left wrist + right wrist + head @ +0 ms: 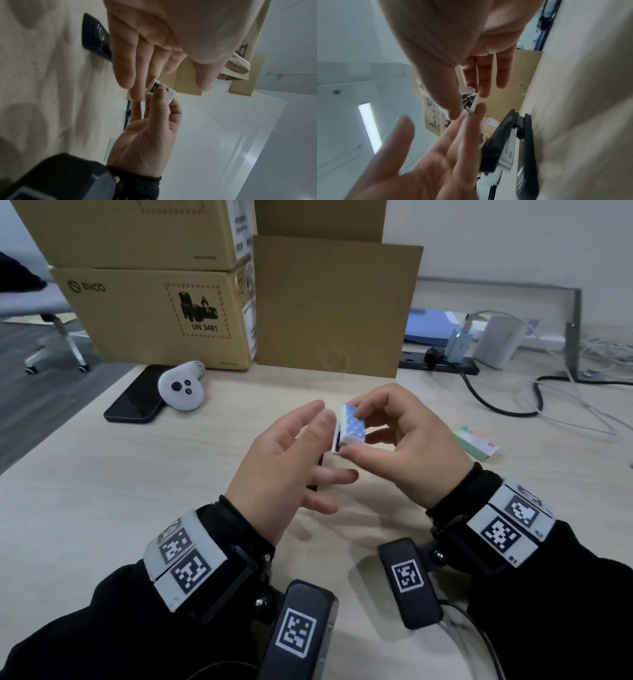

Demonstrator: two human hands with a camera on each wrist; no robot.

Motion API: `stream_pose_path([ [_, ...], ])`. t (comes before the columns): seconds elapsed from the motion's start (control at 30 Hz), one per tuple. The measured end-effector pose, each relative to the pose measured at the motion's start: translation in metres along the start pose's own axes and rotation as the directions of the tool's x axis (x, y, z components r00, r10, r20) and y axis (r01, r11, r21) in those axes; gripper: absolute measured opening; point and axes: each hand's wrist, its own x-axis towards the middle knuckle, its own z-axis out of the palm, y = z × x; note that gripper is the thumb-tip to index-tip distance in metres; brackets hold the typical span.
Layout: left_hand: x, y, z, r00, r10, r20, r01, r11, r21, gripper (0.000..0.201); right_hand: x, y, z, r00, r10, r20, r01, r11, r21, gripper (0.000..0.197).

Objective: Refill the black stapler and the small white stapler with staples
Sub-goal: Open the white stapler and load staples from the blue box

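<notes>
A small staple box (pixel 352 428), white with a blue dotted top, is pinched between the thumb and fingers of my right hand (pixel 352 436) above the table. Its open end faces my left hand (pixel 322 413), whose straight, relaxed fingers hold nothing and reach the box's edge (pixel 475 102). The black stapler (pixel 505 142) lies on the table beneath both hands; in the head view only a sliver of it (pixel 315 474) shows under my left fingers. A white object with black parts (pixel 488 180), apparently the small white stapler, lies beside it.
A black phone (pixel 137 395) and a white controller (pixel 181 388) lie at the back left. Stacked cardboard boxes (pixel 164 313) stand behind them. A green card pack (pixel 476 443) lies to the right, with cables (pixel 513 402) and a power strip (pixel 438 364) beyond.
</notes>
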Motion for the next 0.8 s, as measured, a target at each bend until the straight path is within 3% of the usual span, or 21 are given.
stream_pose_path([
  [0.1, 0.006, -0.001, -0.008, 0.987, 0.106, -0.122, -0.099, 0.993, 0.067, 0.018, 0.004, 0.017, -0.009, 0.985, 0.155, -0.082, -0.15, 0.986, 0.066, 0.03],
  [0.23, 0.011, -0.004, -0.013, 0.965, 0.172, -0.199, -0.144, 0.979, 0.146, 0.016, 0.006, 0.035, -0.016, 0.948, 0.318, 0.013, -0.319, 0.948, 0.022, 0.033],
  [0.37, 0.023, -0.007, -0.027, 0.926, 0.235, -0.295, -0.164, 0.955, 0.246, 0.017, 0.007, 0.04, -0.015, 0.925, 0.372, 0.076, -0.362, 0.925, -0.116, 0.03],
  [0.47, 0.031, -0.014, -0.033, 0.934, 0.163, -0.318, -0.084, 0.965, 0.248, 0.011, 0.006, 0.041, -0.015, 0.918, 0.383, 0.101, -0.366, 0.918, -0.151, 0.032],
  [0.6, 0.035, -0.023, -0.032, 0.963, 0.091, -0.255, -0.019, 0.962, 0.272, 0.013, 0.006, 0.042, -0.014, 0.92, 0.37, 0.131, -0.334, 0.913, -0.233, 0.033],
  [0.8, 0.036, -0.029, -0.022, 0.983, 0.022, -0.184, 0.017, 0.979, 0.204, 0.025, 0.005, 0.041, -0.011, 0.925, 0.364, 0.112, -0.348, 0.927, -0.14, 0.019],
])
